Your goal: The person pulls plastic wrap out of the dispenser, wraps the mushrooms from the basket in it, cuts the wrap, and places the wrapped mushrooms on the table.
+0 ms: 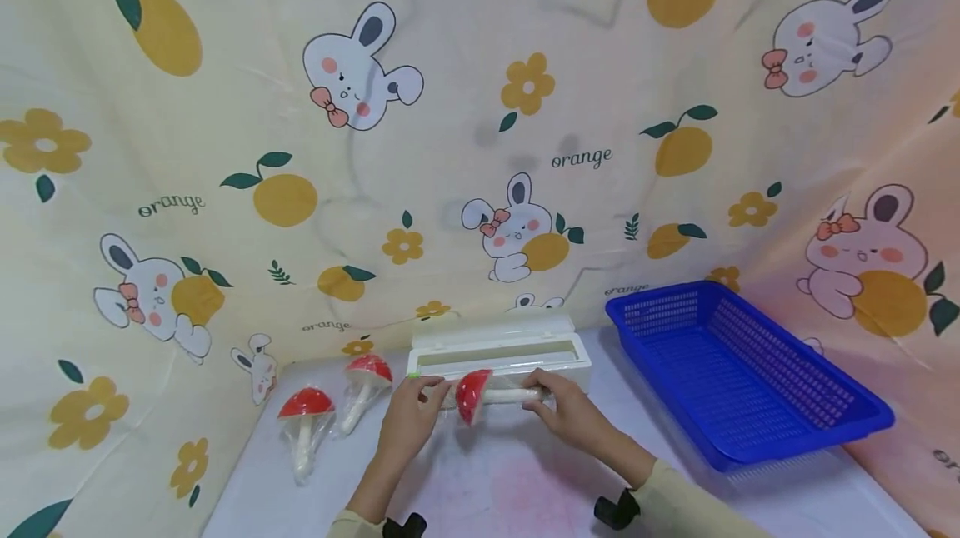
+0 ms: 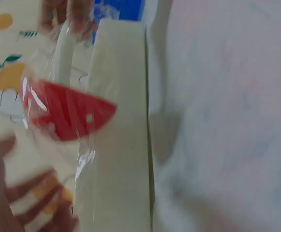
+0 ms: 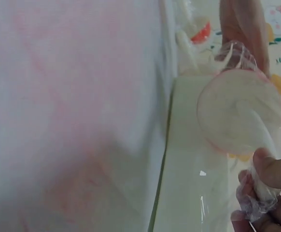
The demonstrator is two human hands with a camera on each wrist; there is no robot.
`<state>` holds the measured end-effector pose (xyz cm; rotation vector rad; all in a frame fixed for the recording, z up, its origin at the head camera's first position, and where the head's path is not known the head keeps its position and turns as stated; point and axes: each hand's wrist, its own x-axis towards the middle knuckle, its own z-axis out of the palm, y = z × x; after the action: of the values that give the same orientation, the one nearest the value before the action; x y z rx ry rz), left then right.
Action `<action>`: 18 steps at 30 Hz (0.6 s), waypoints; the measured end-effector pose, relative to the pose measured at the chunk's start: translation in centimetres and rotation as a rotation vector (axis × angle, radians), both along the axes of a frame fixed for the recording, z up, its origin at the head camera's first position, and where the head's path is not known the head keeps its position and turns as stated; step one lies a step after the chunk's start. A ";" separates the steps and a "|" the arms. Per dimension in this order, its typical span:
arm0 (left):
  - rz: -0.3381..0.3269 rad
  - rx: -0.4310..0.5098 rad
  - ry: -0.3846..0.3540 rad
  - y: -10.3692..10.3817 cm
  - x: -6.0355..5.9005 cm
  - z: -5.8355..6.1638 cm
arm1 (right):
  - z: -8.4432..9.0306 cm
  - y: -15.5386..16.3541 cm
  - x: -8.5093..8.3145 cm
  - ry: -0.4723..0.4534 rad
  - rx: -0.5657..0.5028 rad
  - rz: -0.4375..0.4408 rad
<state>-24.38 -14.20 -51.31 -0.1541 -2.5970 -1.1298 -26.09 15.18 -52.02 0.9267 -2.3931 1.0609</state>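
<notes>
A toy mushroom with a red cap lies sideways in clear plastic film, in front of a long white film dispenser box. My right hand grips the end of its white stem, where the film is bunched around thumb and fingers in the right wrist view. Beside the cap is my left hand; its fingers look spread and blurred in the left wrist view, with nothing held between them. Film sticks out past the cap toward that hand.
Two more film-wrapped red-capped mushrooms lie on the table's left side. The dispenser's lid stands raised at the back. A blue plastic basket sits at the right. A printed cloth hangs behind the table.
</notes>
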 end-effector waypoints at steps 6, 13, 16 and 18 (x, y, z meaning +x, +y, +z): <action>-0.352 0.079 -0.106 -1.2 -0.6 0.9 | 0.5 0.3 -0.9 -0.143 -0.068 0.027; -0.472 0.051 -0.203 -2.0 -1.4 0.7 | 0.8 0.3 -1.7 -0.243 -0.100 0.032; -0.453 0.019 -0.194 -1.8 -1.8 0.6 | 0.9 0.4 -1.8 -0.291 -0.104 0.023; -0.424 0.010 -0.188 -1.5 -1.9 0.5 | 1.1 0.4 -1.8 -0.322 -0.110 0.032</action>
<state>-26.32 -15.71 -50.77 -0.6516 -2.8036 -1.3504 -27.86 15.59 -50.93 0.8102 -2.5462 1.4332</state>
